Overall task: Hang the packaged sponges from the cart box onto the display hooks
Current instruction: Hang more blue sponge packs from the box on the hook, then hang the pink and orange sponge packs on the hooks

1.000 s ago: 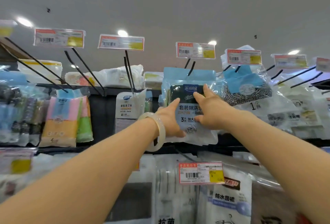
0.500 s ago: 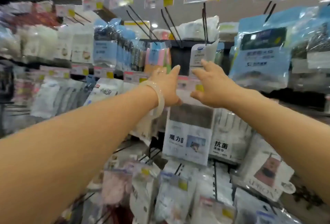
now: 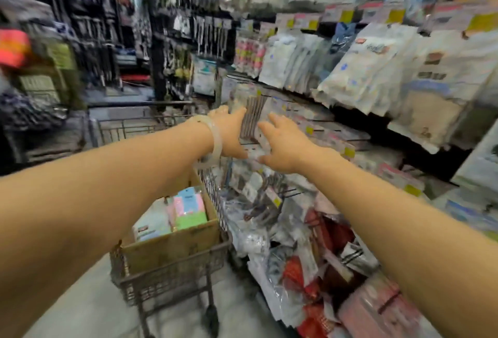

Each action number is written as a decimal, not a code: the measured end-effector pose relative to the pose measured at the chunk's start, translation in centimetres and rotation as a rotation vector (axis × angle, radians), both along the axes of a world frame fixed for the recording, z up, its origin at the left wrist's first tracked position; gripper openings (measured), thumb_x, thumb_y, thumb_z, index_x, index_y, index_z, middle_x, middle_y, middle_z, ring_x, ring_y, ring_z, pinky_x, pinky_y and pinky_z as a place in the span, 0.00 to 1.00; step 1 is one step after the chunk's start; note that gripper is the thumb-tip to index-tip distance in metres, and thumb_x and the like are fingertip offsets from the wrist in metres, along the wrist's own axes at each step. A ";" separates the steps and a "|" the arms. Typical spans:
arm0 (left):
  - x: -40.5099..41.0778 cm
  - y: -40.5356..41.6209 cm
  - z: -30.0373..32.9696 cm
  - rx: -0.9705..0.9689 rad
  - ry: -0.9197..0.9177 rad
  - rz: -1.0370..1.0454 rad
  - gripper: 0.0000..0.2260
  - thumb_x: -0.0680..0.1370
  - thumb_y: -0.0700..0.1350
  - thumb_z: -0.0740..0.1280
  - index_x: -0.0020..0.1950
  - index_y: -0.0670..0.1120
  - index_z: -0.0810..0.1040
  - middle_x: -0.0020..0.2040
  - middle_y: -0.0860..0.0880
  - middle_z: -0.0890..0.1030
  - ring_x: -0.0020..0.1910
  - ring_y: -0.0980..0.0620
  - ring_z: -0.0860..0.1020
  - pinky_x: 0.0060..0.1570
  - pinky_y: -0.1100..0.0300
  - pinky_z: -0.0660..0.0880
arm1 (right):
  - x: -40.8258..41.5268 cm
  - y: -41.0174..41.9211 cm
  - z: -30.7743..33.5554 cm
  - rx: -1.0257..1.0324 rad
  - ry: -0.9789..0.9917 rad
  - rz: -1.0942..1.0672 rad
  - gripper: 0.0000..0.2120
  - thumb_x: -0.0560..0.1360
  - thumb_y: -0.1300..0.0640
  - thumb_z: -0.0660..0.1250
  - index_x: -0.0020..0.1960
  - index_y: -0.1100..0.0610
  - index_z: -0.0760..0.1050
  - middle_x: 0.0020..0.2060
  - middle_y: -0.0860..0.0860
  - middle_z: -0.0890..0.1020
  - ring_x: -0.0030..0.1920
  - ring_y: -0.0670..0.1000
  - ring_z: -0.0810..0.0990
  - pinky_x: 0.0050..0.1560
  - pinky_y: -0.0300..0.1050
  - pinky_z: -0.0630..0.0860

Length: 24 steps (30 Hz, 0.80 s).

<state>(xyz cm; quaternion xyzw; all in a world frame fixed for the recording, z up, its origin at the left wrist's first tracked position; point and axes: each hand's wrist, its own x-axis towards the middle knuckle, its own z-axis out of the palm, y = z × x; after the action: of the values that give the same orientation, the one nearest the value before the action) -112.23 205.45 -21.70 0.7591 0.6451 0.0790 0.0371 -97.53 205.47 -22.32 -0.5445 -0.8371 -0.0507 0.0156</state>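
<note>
A cardboard box [image 3: 172, 248] sits in a wire cart [image 3: 167, 281] at lower centre. Packaged sponges [image 3: 187, 209] in pink, green and pale blue stand inside it. My left hand [image 3: 230, 133], with a pale bangle on the wrist, and my right hand [image 3: 283, 143] are both stretched out in the air above the cart's far end, in front of the display rack. Fingers of both are spread and neither holds anything. The view is blurred.
The display rack [image 3: 377, 81] of hanging packets fills the right side, with yellow price tags on the hook ends. Loose packets [image 3: 310, 257] are piled low at its foot beside the cart. More racks with dark goods stand at the back left.
My view has swung down and left from the upper hooks to the cart. Both hands have come off the hung sponge packet and dropped lower, still empty.
</note>
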 end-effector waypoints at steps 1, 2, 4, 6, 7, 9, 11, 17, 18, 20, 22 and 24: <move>-1.9 0.7 -1.1 -0.014 -0.006 0.030 0.45 0.70 0.59 0.70 0.77 0.48 0.46 0.75 0.39 0.56 0.73 0.38 0.58 0.69 0.45 0.63 | -1.7 1.2 -1.0 -0.030 0.002 0.014 0.38 0.74 0.46 0.65 0.76 0.55 0.49 0.77 0.58 0.47 0.76 0.60 0.46 0.74 0.57 0.53; -3.7 1.5 -2.2 -0.031 -0.007 0.060 0.45 0.70 0.59 0.70 0.77 0.48 0.47 0.74 0.39 0.56 0.72 0.38 0.59 0.69 0.45 0.63 | -3.4 2.4 -1.9 -0.052 0.006 0.027 0.38 0.74 0.46 0.65 0.76 0.55 0.50 0.77 0.57 0.47 0.76 0.60 0.46 0.74 0.58 0.53; -7.2 3.3 -4.4 -0.085 -0.001 0.113 0.45 0.69 0.58 0.71 0.77 0.48 0.47 0.74 0.39 0.57 0.72 0.38 0.60 0.68 0.45 0.64 | -6.7 4.8 -3.7 -0.076 0.014 0.065 0.37 0.74 0.46 0.66 0.75 0.55 0.52 0.76 0.57 0.49 0.76 0.60 0.48 0.74 0.56 0.55; -10.4 5.1 -6.8 -0.139 -0.013 0.155 0.47 0.68 0.58 0.72 0.77 0.49 0.47 0.74 0.39 0.56 0.72 0.39 0.59 0.69 0.45 0.64 | -9.7 7.4 -5.5 -0.099 0.026 0.097 0.36 0.74 0.46 0.66 0.75 0.56 0.53 0.76 0.58 0.52 0.75 0.60 0.50 0.73 0.54 0.55; -11.9 6.0 -7.9 -0.164 -0.025 0.181 0.47 0.68 0.58 0.72 0.77 0.50 0.47 0.75 0.40 0.56 0.72 0.39 0.60 0.69 0.45 0.64 | -11.0 8.6 -6.5 -0.119 0.036 0.106 0.36 0.74 0.46 0.66 0.75 0.57 0.54 0.76 0.58 0.52 0.75 0.60 0.50 0.73 0.54 0.55; -14.5 7.6 -10.3 -0.214 -0.052 0.224 0.45 0.67 0.57 0.72 0.76 0.50 0.49 0.74 0.41 0.58 0.70 0.39 0.62 0.67 0.44 0.66 | -13.3 10.9 -9.0 -0.182 0.063 0.114 0.36 0.73 0.47 0.66 0.75 0.57 0.54 0.76 0.58 0.51 0.75 0.60 0.49 0.73 0.55 0.55; -16.7 9.0 -12.7 -0.278 -0.078 0.247 0.44 0.68 0.57 0.72 0.76 0.50 0.50 0.73 0.41 0.59 0.68 0.40 0.66 0.65 0.44 0.68 | -14.8 12.8 -11.7 -0.263 0.098 0.099 0.37 0.73 0.48 0.67 0.75 0.55 0.53 0.76 0.58 0.50 0.76 0.60 0.48 0.74 0.55 0.55; -20.6 11.2 -21.6 -0.480 -0.164 0.275 0.40 0.70 0.54 0.71 0.75 0.47 0.52 0.73 0.42 0.60 0.70 0.41 0.62 0.68 0.49 0.64 | -17.3 16.6 -20.2 -0.470 0.125 0.067 0.32 0.73 0.50 0.66 0.73 0.55 0.58 0.72 0.58 0.62 0.72 0.59 0.59 0.70 0.51 0.60; -21.0 11.6 -23.1 -0.520 -0.193 0.287 0.40 0.71 0.54 0.70 0.75 0.46 0.52 0.73 0.42 0.60 0.70 0.41 0.62 0.67 0.51 0.64 | -17.6 17.1 -21.7 -0.490 0.105 0.080 0.33 0.72 0.51 0.66 0.73 0.54 0.57 0.71 0.58 0.64 0.70 0.59 0.62 0.69 0.50 0.62; -22.0 12.2 -26.2 -0.614 -0.244 0.329 0.41 0.71 0.55 0.70 0.76 0.45 0.50 0.73 0.42 0.59 0.71 0.41 0.62 0.67 0.52 0.64 | -18.0 18.1 -24.6 -0.556 0.093 0.064 0.37 0.71 0.51 0.67 0.75 0.55 0.53 0.72 0.58 0.62 0.68 0.59 0.65 0.65 0.50 0.66; -22.8 12.9 -29.2 -0.702 -0.298 0.392 0.43 0.71 0.55 0.70 0.76 0.46 0.48 0.74 0.42 0.58 0.71 0.42 0.63 0.68 0.50 0.65 | -18.1 19.2 -27.2 -0.634 0.081 0.035 0.37 0.72 0.50 0.67 0.74 0.57 0.54 0.73 0.56 0.60 0.69 0.58 0.64 0.66 0.50 0.66; -23.4 13.7 -31.8 -0.752 -0.347 0.451 0.43 0.71 0.55 0.71 0.76 0.47 0.47 0.75 0.43 0.58 0.71 0.42 0.64 0.68 0.50 0.65 | -18.3 20.5 -29.7 -0.725 0.077 0.007 0.34 0.73 0.50 0.66 0.73 0.59 0.57 0.72 0.56 0.62 0.71 0.57 0.62 0.68 0.49 0.65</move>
<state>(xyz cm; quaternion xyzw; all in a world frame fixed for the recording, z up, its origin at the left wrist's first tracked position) -135.66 219.14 -53.50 0.5096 0.7619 -0.0285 0.3988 -115.81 225.97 -51.97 -0.5131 -0.8015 0.2698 -0.1467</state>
